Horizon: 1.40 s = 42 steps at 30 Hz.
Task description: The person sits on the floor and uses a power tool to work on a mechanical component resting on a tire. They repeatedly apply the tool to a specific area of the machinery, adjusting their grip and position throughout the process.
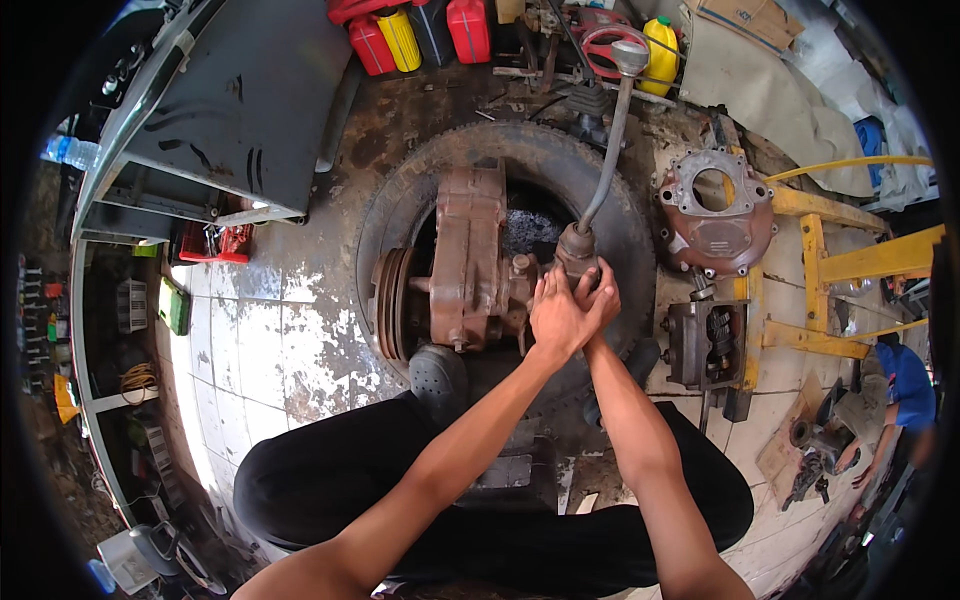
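Two bare hands meet just right of centre, the left hand (pixel 558 316) overlapping the right hand (pixel 602 297), fingers extended against the base of a gear lever (pixel 614 150); whether they grip it is hidden. The worn metal shaft bends toward one o'clock. Beside it, at centre, a rust-brown, blocky cast gearbox (pixel 468 255) with a grooved pulley (pixel 393 304) lies on a ridged rubber tyre (pixel 400 175). Print on a cardboard box (pixel 752 22) toward one o'clock is too small to read.

No readable text, labels, numbers or signs.
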Tool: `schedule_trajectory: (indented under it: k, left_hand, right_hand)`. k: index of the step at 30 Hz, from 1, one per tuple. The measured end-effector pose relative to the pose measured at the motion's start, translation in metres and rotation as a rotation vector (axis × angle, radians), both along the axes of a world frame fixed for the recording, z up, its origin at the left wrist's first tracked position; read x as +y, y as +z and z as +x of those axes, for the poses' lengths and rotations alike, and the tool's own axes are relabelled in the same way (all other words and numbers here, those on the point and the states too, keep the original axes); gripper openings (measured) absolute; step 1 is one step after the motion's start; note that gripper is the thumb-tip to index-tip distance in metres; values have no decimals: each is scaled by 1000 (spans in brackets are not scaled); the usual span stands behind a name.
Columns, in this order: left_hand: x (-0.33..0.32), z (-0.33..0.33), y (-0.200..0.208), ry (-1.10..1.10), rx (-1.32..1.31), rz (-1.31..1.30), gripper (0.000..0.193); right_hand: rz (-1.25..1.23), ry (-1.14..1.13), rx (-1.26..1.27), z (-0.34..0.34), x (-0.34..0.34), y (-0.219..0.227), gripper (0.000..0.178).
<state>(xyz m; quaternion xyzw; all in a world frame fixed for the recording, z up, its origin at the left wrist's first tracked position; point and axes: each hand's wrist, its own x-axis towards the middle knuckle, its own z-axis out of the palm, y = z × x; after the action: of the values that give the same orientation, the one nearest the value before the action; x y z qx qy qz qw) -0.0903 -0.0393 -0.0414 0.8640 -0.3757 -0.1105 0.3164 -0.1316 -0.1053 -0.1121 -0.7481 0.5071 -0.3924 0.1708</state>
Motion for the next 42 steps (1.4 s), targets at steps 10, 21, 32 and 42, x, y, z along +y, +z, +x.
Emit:
schedule_trajectory:
  k: [10, 21, 32, 42]
  left_hand:
    - [-12, 18, 13, 20, 142, 71, 99]
    - [-24, 19, 9, 31, 169, 105, 86]
    - [5, -1, 6, -89, -174, -50, 92]
    - [3, -6, 13, -79, 14, 31, 100]
  right_hand:
    - [101, -21, 7, 2, 4, -5, 28]
    - [94, 2, -31, -2, 3, -3, 35]
    - [67, 0, -57, -5, 4, 2, 31]
    - [12, -5, -36, -3, 0, -1, 29]
